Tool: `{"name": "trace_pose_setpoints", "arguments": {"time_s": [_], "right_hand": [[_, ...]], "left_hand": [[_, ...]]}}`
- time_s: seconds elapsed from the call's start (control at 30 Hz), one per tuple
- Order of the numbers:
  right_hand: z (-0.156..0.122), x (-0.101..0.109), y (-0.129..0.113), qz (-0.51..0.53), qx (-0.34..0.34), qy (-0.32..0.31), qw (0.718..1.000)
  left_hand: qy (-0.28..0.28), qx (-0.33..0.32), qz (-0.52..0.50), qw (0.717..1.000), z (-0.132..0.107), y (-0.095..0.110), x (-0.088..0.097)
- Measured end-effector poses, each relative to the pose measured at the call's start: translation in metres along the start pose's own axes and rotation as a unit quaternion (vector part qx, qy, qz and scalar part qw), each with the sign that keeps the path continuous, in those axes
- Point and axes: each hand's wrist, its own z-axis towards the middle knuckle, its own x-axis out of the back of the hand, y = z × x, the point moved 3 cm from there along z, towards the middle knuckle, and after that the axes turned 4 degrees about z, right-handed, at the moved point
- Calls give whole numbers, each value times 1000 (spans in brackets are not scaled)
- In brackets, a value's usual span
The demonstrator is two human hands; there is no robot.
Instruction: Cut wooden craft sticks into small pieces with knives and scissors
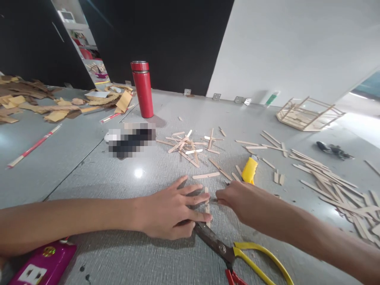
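My left hand (173, 211) lies on the grey surface with its fingers spread. Two of its fingertips press on a wooden craft stick (207, 208) that points away from me. Just to the right, my right hand (237, 198) is closed, its knuckles toward the stick. A thin dark tip shows at its fingers, but I cannot make out what it holds. Snips (221, 248) with a dark head and yellow and red handles lie below, their jaws by my left hand. Another craft stick (206, 175) lies crosswise beyond the fingers. A yellow box cutter (249, 169) rests behind my right hand.
Loose craft sticks (185, 144) lie scattered ahead, with a larger heap (341, 194) at right. A red flask (143, 90) stands upright near the dark panel. A small stick frame (310, 114) sits at far right. Cardboard scraps (59, 107) fill the far left; a purple power strip (44, 263) lies near left.
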Motion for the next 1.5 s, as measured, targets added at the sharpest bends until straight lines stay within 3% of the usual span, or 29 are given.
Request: {"name": "trace_pose_setpoints", "arguments": {"time_s": [0.1,0.17,0.23,0.4,0.57,0.67,0.8,0.9,1.0,1.1,1.2,1.3,1.4,1.5], "right_hand": [[-2,0,-13,-152,87,-10,985],[-5,-1,-26,-289,163,0,943],[-8,-3,-40,-352,185,7,918],[-4,-2,-66,-288,46,-50,955],[15,20,-55,-165,-51,-64,983],[16,24,-44,-132,-31,-68,988],[2,11,-40,-157,9,-21,987],[-6,-4,-33,-201,90,16,975],[-9,-12,-19,-253,193,64,946],[-6,-15,-6,-244,216,57,944],[-4,-13,-7,-201,176,42,963],[-3,-8,-19,-141,64,48,987],[-5,-5,-28,-87,-36,57,994],[-9,-5,-29,-56,-81,57,994]], "left_hand": [[3,0,-5,1000,0,0,0],[3,2,-10,1000,0,0,0],[-1,3,-13,1000,0,1,1],[-5,4,-22,1000,0,2,2],[-9,11,-19,1000,0,2,4],[-14,7,-16,1000,0,2,5],[-4,-1,-25,1000,0,1,4],[-8,-1,-24,1000,0,0,2],[-21,2,-19,1000,0,0,2],[-22,-1,-21,1000,0,1,3],[-9,-2,-24,1000,0,0,3],[1,-2,-22,1000,0,0,1],[6,-3,-11,1000,-1,0,0],[-1,-2,2,1000,0,0,0]]}}
